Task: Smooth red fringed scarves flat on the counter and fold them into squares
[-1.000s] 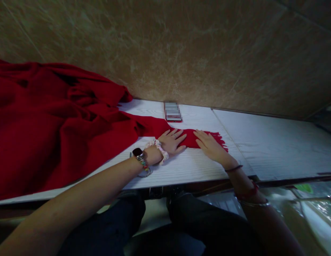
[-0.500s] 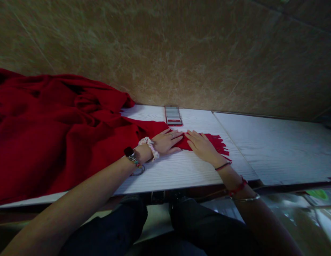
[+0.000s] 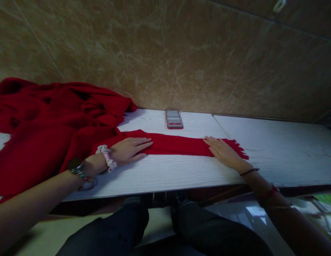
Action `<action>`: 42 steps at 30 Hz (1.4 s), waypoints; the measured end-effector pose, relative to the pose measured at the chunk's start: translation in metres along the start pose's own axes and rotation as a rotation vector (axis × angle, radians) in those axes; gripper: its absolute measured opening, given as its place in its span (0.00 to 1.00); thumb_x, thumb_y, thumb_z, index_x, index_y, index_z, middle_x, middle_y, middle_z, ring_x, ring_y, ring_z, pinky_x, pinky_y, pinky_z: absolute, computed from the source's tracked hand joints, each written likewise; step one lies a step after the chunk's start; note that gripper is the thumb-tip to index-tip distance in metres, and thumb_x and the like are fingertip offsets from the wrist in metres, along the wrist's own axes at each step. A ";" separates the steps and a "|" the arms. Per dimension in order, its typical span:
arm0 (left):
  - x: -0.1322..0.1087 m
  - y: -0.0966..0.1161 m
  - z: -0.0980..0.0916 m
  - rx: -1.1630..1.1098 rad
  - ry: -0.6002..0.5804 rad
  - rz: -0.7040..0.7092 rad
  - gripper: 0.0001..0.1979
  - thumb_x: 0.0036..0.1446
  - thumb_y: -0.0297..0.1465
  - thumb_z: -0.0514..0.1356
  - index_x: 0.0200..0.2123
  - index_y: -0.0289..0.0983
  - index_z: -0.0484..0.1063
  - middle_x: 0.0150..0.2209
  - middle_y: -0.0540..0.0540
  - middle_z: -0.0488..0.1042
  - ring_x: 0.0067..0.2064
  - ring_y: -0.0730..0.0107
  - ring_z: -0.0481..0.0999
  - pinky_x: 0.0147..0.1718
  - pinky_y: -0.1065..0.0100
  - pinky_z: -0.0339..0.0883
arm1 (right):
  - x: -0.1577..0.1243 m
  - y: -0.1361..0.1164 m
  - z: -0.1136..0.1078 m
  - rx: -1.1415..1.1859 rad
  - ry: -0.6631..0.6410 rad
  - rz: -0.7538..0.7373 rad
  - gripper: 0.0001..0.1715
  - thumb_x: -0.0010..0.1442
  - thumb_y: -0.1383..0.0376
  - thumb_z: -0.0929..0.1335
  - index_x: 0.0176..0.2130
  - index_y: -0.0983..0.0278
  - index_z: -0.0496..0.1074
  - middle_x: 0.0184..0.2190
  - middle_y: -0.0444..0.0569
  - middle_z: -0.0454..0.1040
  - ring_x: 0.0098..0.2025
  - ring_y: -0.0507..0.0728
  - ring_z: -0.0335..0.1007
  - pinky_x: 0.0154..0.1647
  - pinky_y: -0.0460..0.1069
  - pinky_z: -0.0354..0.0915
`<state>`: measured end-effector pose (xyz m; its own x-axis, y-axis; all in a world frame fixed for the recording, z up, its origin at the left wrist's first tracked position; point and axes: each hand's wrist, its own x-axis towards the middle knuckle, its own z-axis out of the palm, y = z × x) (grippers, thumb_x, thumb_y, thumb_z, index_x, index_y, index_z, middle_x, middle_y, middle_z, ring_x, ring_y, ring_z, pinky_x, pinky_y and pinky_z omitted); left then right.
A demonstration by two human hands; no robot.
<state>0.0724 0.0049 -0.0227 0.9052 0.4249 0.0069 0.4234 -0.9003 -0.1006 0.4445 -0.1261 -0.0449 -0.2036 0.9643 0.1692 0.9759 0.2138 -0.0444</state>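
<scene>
A red fringed scarf [image 3: 178, 144] lies along the white wood-grain tabletop [image 3: 165, 174], its right part in a narrow flat strip. On that strip, my left hand [image 3: 130, 147] rests palm down with fingers stretched out. My right hand [image 3: 224, 151] lies flat near the scarf's right end, just short of the fringe. Neither hand grips the cloth. Left of my left hand the scarf widens into loose folds, heaped toward the wall.
Behind the strip, a phone-like device [image 3: 174, 119] with a blurred screen and red edge lies near the brown marbled wall [image 3: 165, 57]. A seam crosses the tabletop on the right. My legs [image 3: 112, 227] are below the front edge.
My hands have slid apart along the scarf, the left one leftward and the right one rightward. More of the narrow strip now shows flat between them.
</scene>
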 end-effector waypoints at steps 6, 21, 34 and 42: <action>0.003 0.005 -0.011 0.106 0.092 -0.142 0.22 0.60 0.38 0.45 0.56 0.39 0.59 0.56 0.43 0.61 0.56 0.58 0.60 0.51 0.58 0.55 | 0.011 0.001 -0.006 -0.035 0.056 -0.011 0.24 0.62 0.63 0.54 0.55 0.65 0.60 0.58 0.54 0.59 0.60 0.60 0.50 0.56 0.63 0.52; -0.075 -0.013 0.006 0.246 0.199 -0.638 0.29 0.58 0.44 0.46 0.60 0.37 0.50 0.62 0.37 0.46 0.61 0.42 0.45 0.51 0.41 0.47 | 0.073 -0.114 0.016 0.172 0.066 -0.303 0.25 0.61 0.65 0.56 0.56 0.67 0.59 0.57 0.54 0.59 0.60 0.56 0.50 0.59 0.57 0.50; -0.100 -0.075 -0.006 0.180 0.160 -0.378 0.25 0.58 0.41 0.45 0.57 0.37 0.56 0.56 0.43 0.60 0.59 0.57 0.53 0.57 0.50 0.40 | 0.070 -0.108 0.026 0.286 0.092 -0.303 0.24 0.61 0.66 0.55 0.55 0.63 0.61 0.56 0.51 0.62 0.59 0.54 0.53 0.58 0.59 0.52; -0.085 -0.065 -0.050 0.177 0.057 -0.436 0.22 0.57 0.32 0.39 0.47 0.40 0.67 0.47 0.50 0.67 0.44 0.70 0.66 0.42 0.69 0.63 | 0.065 -0.096 0.020 0.161 0.136 -0.309 0.22 0.59 0.69 0.57 0.52 0.67 0.64 0.53 0.53 0.66 0.56 0.55 0.58 0.57 0.56 0.57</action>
<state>-0.0304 0.0223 0.0328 0.6467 0.7498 0.1400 0.7564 -0.6068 -0.2442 0.3357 -0.0812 -0.0494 -0.4638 0.8232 0.3275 0.8427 0.5240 -0.1237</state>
